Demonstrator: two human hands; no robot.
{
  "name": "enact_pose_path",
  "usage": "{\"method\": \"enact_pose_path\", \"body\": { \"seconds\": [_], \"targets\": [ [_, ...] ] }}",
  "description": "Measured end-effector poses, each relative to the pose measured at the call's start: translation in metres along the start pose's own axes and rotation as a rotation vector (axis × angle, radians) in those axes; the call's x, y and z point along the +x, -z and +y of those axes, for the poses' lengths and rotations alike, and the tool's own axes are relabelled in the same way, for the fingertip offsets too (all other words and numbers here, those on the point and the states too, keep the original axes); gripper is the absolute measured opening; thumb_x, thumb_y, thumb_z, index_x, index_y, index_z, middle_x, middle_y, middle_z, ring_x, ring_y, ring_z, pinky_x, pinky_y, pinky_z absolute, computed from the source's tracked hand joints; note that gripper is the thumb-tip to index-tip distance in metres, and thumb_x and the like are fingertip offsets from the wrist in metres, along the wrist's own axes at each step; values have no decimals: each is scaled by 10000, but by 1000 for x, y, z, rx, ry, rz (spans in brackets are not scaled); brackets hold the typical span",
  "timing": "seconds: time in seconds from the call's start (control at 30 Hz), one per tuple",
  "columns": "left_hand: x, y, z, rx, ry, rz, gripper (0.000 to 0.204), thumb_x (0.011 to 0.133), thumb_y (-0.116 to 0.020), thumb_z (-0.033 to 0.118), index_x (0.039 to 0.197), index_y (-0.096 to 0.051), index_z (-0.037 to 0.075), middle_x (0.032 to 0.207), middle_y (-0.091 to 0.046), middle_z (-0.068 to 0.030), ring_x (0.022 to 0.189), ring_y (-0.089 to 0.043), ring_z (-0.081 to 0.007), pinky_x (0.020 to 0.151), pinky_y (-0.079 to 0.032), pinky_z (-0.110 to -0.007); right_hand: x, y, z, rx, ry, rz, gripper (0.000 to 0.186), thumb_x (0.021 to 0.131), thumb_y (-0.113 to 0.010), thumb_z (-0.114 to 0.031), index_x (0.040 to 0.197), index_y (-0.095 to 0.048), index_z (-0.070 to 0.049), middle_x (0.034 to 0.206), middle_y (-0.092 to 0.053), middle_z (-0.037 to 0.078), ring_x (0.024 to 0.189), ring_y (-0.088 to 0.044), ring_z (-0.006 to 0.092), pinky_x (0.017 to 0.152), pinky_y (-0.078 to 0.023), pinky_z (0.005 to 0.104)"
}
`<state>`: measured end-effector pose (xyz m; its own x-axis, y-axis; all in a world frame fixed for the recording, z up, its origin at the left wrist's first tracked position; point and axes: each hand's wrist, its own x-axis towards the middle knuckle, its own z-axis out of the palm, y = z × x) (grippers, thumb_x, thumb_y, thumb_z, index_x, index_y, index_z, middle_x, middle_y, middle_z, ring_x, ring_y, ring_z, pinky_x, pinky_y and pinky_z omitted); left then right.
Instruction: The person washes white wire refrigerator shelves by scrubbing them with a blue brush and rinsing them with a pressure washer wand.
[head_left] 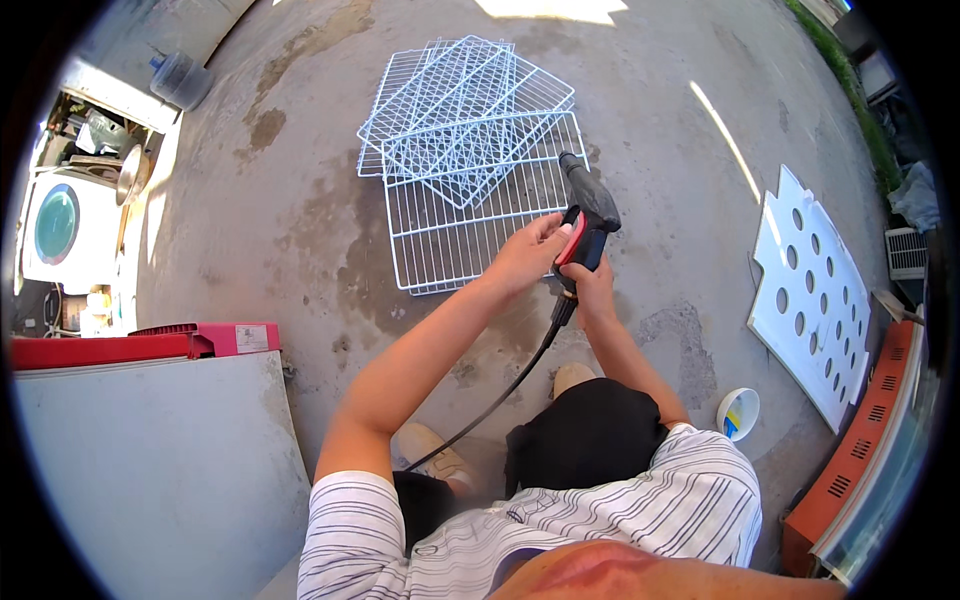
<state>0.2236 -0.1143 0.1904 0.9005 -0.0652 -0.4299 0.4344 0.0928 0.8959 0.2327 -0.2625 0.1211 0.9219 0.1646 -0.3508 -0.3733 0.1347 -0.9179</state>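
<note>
A black pressure-washer spray gun (598, 208) with a red trigger is in both my hands, its nozzle pointing forward and slightly left. My right hand (592, 290) is wrapped round the handle. The fingers of my left hand (528, 258) are closed at the red trigger side. From the base of the handle a black hose (510, 390) runs down toward my feet. Ahead on the concrete lie several white wire racks (440, 240), overlapping at different angles. The nozzle tip is seen over the right edge of the nearest rack. No water spray is visible.
A white panel with round holes (775, 265) lies at the right, near a white bowl (750, 405) and a vented orange unit (850, 450). At left stand a large pale cabinet (160, 470), a red item (240, 338) and a blue water jug (180, 82).
</note>
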Motion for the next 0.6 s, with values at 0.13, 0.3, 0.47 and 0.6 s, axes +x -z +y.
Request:
{"method": "enact_pose_path", "body": {
  "seconds": [0.13,0.3,0.47,0.6],
  "targets": [
    [12,58,-38,-205,248,145,328,974,-487,346,1194,-552,111,1105,-585,1,1020,-554,-109,864,-445,-303,-14,35,-40,144,63,135,217,901,-619,-148,1062,-568,-12,980,-634,84,865,-626,166,774,-515,299],
    [57,112,-103,-605,448,372,102,918,-544,228,941,-595,144,826,-596,29,742,-582,-106,688,-453,-299,-60,59,-57,-100,-92,52,262,901,-630,-176,1076,-562,7,967,-640,105,880,-637,176,797,-524,307],
    [100,113,-122,-770,414,448,115,926,-510,228,922,-590,145,765,-567,34,696,-571,-98,623,-450,-284,-94,43,-63,-230,-72,58,288,862,-646,-113,1087,-510,4,973,-619,102,848,-623,167,778,-513,309],
    [156,123,-150,-864,303,637,83,885,-511,202,834,-539,144,728,-535,35,598,-516,-61,528,-403,-248,-104,19,-74,-295,-80,3,341,859,-648,-103,1144,-492,-1,1043,-615,115,947,-620,185,867,-499,338]
  ]
}}
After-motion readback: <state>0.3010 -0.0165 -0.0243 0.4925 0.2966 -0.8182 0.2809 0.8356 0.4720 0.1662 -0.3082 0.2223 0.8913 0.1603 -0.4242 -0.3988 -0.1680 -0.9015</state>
